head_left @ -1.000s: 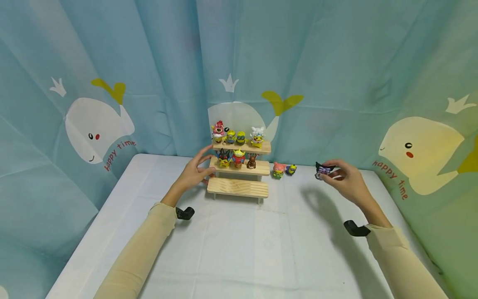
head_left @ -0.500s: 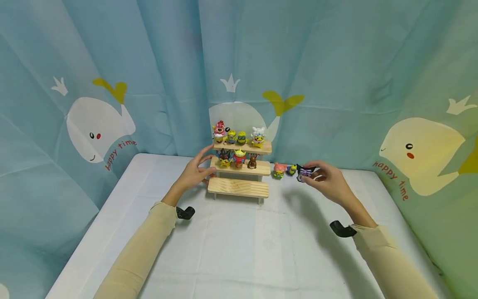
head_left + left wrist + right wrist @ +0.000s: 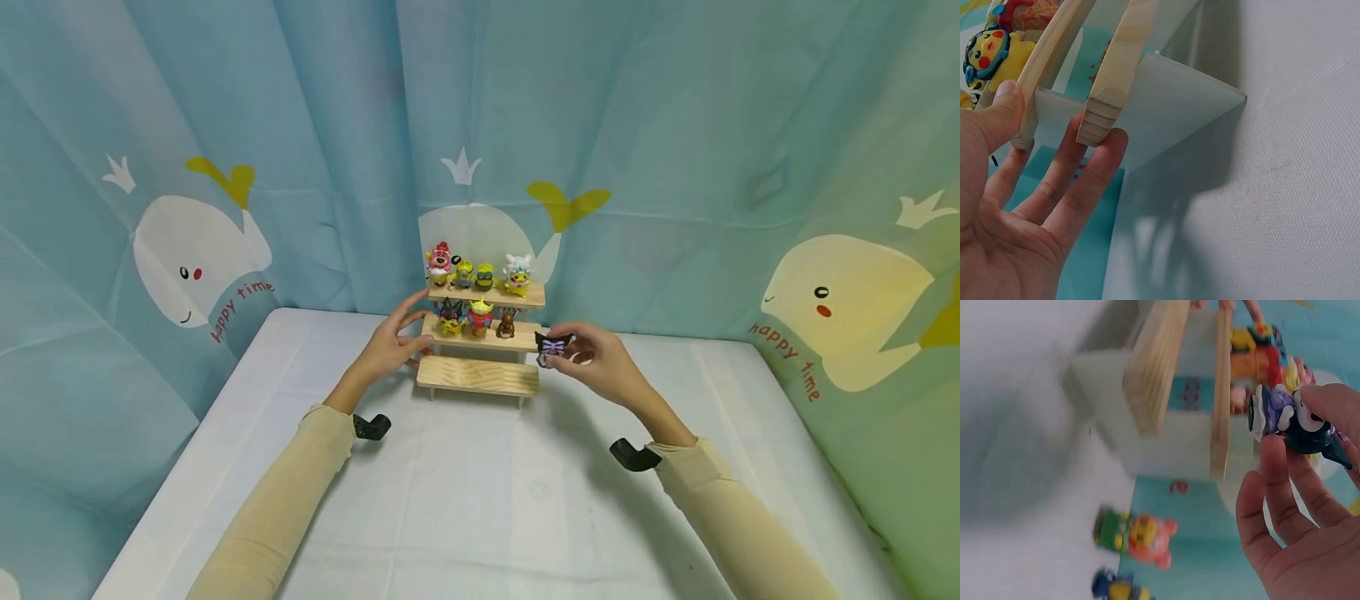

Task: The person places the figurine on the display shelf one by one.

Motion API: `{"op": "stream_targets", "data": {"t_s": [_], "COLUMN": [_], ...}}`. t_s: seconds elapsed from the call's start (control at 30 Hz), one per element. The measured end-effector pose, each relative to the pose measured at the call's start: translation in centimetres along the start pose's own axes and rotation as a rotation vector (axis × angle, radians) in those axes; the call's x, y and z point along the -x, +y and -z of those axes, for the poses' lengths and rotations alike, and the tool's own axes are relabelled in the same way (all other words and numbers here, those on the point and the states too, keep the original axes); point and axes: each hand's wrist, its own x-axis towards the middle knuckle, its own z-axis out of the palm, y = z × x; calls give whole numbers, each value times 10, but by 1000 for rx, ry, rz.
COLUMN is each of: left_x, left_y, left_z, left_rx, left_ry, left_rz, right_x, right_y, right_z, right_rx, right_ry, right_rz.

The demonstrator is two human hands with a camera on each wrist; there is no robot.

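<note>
At its left end, a three-tier wooden display stand [image 3: 480, 377] is held by my left hand [image 3: 390, 346]. In the left wrist view the thumb lies against the middle board, and fingertips touch the board ends [image 3: 1100, 119]. My right hand [image 3: 600, 358] pinches a small black-and-purple figurine [image 3: 553, 348] between thumb and fingers, just off the stand's right end. In the right wrist view this figurine [image 3: 1297, 419] is tipped sideways in the fingers. The middle tier bears a dark-hooded yellow figurine [image 3: 452, 318], a red one with a yellow top [image 3: 480, 318] and a brown one [image 3: 507, 323].
Several figurines, among them a pink bear [image 3: 439, 265] and a white-topped yellow one [image 3: 517, 275], stand on the top tier. The right wrist view shows a pink-and-green figurine [image 3: 1141, 536] and a blue-and-yellow one [image 3: 1119, 586] beside the stand. A printed curtain [image 3: 660, 267] hangs behind the white table [image 3: 465, 500].
My right hand has moved left with the black-and-purple figurine, past the two loose figurines, up to the stand's right end. The left hand has stayed on the stand.
</note>
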Motion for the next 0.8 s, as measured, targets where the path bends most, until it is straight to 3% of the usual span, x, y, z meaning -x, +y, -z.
{"op": "stream_targets", "data": {"t_s": [0.33,0.43,0.8], "left_x": [0,-1,0], "left_y": [0,-1,0], "left_z": [0,0,-1], "left_rx": [1,1,19], "left_ry": [7,8,12], "left_rz": [6,4,-5], "right_x": [-18,-22,-35], "right_y": [-16,-31,-24], "right_z": [-43,-51,-94], "right_rx": [-88,-124,-172], "right_ry": [-53,-61,-35], "right_rz": [7,2,-66]}}
